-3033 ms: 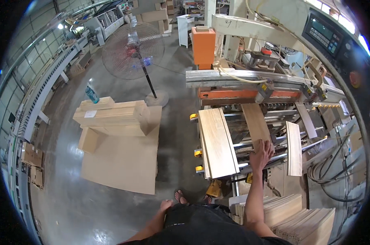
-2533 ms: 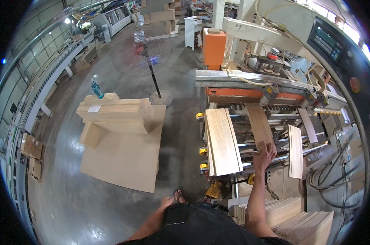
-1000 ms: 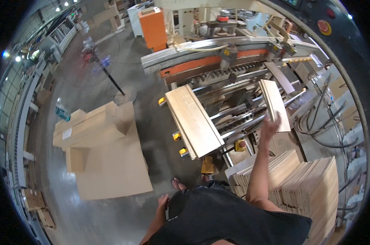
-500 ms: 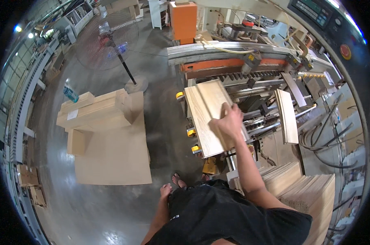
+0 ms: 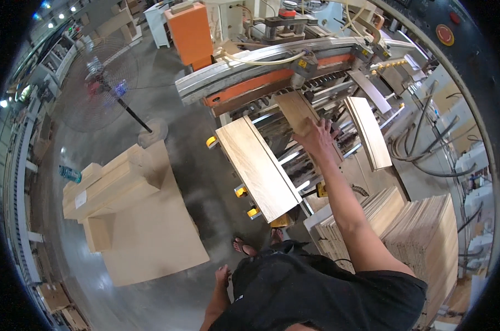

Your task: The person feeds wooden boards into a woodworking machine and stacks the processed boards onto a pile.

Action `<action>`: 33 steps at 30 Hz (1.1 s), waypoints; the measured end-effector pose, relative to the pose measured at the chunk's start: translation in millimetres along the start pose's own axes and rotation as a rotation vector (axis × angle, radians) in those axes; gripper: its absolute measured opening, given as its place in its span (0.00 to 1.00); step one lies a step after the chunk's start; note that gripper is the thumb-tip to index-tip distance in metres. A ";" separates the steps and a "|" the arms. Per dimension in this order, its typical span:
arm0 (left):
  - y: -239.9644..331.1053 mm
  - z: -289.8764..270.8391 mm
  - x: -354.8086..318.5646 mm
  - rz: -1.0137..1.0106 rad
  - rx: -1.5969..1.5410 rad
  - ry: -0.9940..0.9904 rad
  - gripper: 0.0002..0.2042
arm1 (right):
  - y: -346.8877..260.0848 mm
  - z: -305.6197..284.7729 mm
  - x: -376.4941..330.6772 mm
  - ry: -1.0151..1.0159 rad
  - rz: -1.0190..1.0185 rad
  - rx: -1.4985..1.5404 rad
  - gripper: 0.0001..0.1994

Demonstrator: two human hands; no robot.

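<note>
My right hand reaches across a narrow wooden board over the machine's rails, thumb on one side and fingers on the other, closed round its width. The near part of that board is hidden under my hand and forearm. To its left, a wider pale wooden board with a groove along one long side lies on the machine's supports, apart from my hand. My left hand hangs low beside my body, fingers curled in, with nothing visible in it.
Another grooved board rests on the machine's right side. Stacked boards stand close by at lower right. Yellow-and-black rollers line the machine's left edge. Leftward are a cardboard sheet, bundled boards and a pedestal fan.
My right hand has drawn the narrow board rightward, away from the wider one, which stays on the supports. My view has turned a little to the right. My left hand still hangs down.
</note>
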State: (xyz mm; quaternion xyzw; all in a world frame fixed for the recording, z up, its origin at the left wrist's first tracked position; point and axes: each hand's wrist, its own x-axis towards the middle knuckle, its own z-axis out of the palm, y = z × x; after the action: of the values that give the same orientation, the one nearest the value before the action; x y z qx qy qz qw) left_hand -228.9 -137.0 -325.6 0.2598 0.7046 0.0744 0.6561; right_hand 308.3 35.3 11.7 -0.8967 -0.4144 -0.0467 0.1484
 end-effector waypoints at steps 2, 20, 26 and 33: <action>17.6 -0.5 12.5 -0.022 -0.050 -0.016 0.15 | 1.3 -1.9 10.5 0.010 0.031 -0.031 0.39; 132.3 43.0 64.4 -0.074 0.063 -0.053 0.16 | -14.0 11.9 53.0 -0.053 0.059 0.023 0.36; 127.7 43.7 61.9 -0.112 0.077 0.000 0.17 | -16.2 11.5 52.6 -0.021 0.050 -0.007 0.37; 128.4 25.9 47.0 -0.022 0.046 0.050 0.14 | -22.1 6.1 44.0 0.005 0.038 -0.019 0.38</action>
State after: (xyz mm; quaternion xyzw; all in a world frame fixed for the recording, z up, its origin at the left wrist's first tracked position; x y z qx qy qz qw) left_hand -169.7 -11.7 -313.3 0.2649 0.7252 0.0574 0.6330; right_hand 320.0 82.8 20.0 -0.9057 -0.3965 -0.0502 0.1416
